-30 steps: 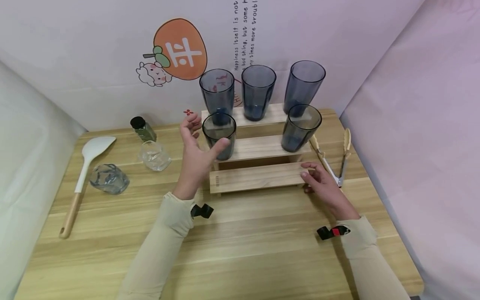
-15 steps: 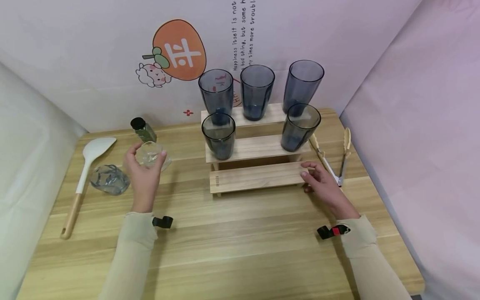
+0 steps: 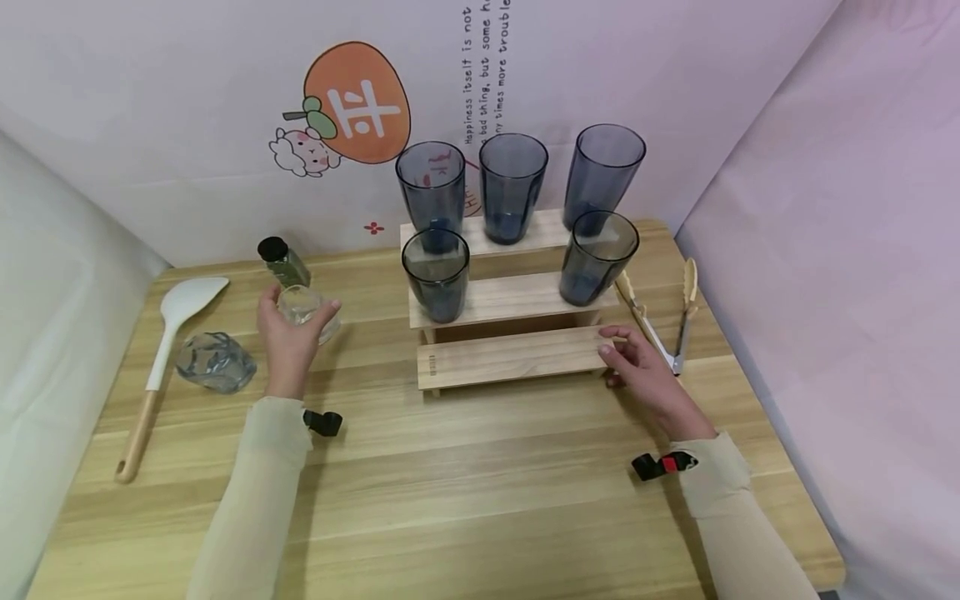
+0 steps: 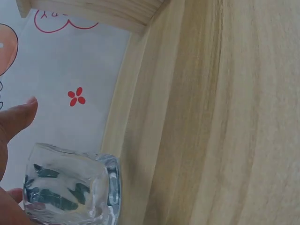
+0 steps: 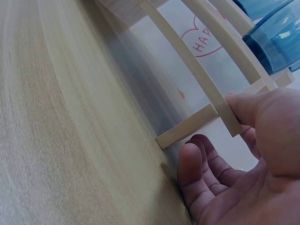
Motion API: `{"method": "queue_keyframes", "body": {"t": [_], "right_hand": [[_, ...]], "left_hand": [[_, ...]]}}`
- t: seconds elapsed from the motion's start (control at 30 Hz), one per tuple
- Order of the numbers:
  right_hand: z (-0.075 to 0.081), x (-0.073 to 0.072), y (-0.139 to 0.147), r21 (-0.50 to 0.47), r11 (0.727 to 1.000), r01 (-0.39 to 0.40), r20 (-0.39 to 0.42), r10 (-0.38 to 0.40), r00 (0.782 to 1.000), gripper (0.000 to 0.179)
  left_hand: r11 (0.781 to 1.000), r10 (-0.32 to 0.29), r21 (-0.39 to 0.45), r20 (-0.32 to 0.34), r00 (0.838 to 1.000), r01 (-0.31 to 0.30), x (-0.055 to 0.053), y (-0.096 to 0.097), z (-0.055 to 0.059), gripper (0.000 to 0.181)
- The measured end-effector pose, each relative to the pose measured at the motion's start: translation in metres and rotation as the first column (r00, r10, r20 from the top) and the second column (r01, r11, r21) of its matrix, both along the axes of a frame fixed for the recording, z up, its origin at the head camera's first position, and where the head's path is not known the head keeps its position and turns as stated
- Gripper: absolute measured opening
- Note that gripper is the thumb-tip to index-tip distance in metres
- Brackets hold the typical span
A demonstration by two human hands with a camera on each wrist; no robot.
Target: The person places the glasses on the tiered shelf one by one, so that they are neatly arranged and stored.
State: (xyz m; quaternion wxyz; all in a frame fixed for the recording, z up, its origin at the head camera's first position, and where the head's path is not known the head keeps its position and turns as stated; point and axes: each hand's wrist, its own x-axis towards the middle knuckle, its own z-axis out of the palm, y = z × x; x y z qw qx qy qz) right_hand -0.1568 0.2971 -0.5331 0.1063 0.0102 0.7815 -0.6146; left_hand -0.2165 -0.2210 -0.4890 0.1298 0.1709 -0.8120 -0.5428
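Observation:
My left hand (image 3: 288, 343) is around a small clear glass (image 3: 303, 310) near the back left of the table. In the left wrist view the thumb (image 4: 21, 118) stands apart from the glass, and the other fingers are mostly hidden behind it. At the other side, my right hand (image 3: 643, 371) holds the right end of the lowest step of a three-step wooden rack (image 3: 517, 358). The right wrist view shows its thumb (image 5: 241, 105) against the step's end and its fingers curled below. Dark blue glasses (image 3: 512, 187) stand upright on the two upper steps.
Left of the left hand lies a second clear glass (image 3: 216, 362), beside a white spatula (image 3: 161, 358) with a wooden handle. A small black-capped jar (image 3: 285, 262) is just behind that hand. Tongs (image 3: 678, 342) lie right of the rack. White cloth walls the table's back and sides.
My left hand has left the glass at the left of the middle step and moved left to the small clear glass. The right hand stays at the rack.

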Motion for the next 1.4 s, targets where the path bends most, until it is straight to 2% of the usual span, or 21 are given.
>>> {"method": "queue_keyframes", "body": {"t": [0.17,0.4,0.5,0.63,0.73,0.83,1.0,1.17,1.4], "right_hand": [[0.0,-0.001,-0.001,-0.002,1.0,0.0,0.001,0.0,1.0,0.044],[0.001,0.0,-0.001,-0.008,1.0,0.006,0.001,-0.006,1.0,0.046],[0.001,0.0,-0.001,-0.009,1.0,0.001,0.001,-0.001,1.0,0.047],[0.001,0.0,-0.001,-0.01,1.0,-0.004,0.002,0.004,1.0,0.046],[0.001,0.0,0.0,-0.008,1.0,-0.005,0.001,0.005,1.0,0.046],[0.001,0.0,0.0,-0.009,1.0,-0.006,0.003,0.006,1.0,0.046],[0.002,0.0,0.0,-0.006,1.0,-0.012,0.011,0.012,1.0,0.048],[0.003,0.0,-0.001,-0.002,1.0,-0.011,0.016,0.011,1.0,0.048],[0.003,0.0,-0.001,0.005,1.0,-0.004,0.02,0.004,1.0,0.048]], "left_hand": [[1.0,0.014,0.013,0.001,1.0,-0.014,-0.004,-0.003,-0.005,0.095],[0.998,-0.025,0.062,0.051,0.998,0.022,0.002,-0.004,0.001,0.087],[0.995,-0.06,0.079,0.035,0.998,0.057,0.005,-0.003,0.0,0.085],[0.992,-0.084,0.092,-0.015,0.996,0.085,0.008,-0.003,-0.007,0.089],[0.989,-0.07,0.125,-0.038,0.997,0.074,0.007,-0.003,-0.014,0.096],[0.987,-0.043,0.155,-0.029,0.999,0.047,0.007,-0.002,-0.017,0.1],[0.981,-0.013,0.194,-0.012,1.0,0.015,0.004,-0.001,-0.021,0.094],[0.976,-0.016,0.216,-0.02,1.0,0.02,0.002,-0.001,-0.022,0.089],[0.969,0.007,0.249,-0.059,0.998,0.008,0.005,0.001,-0.025,0.103]]}}
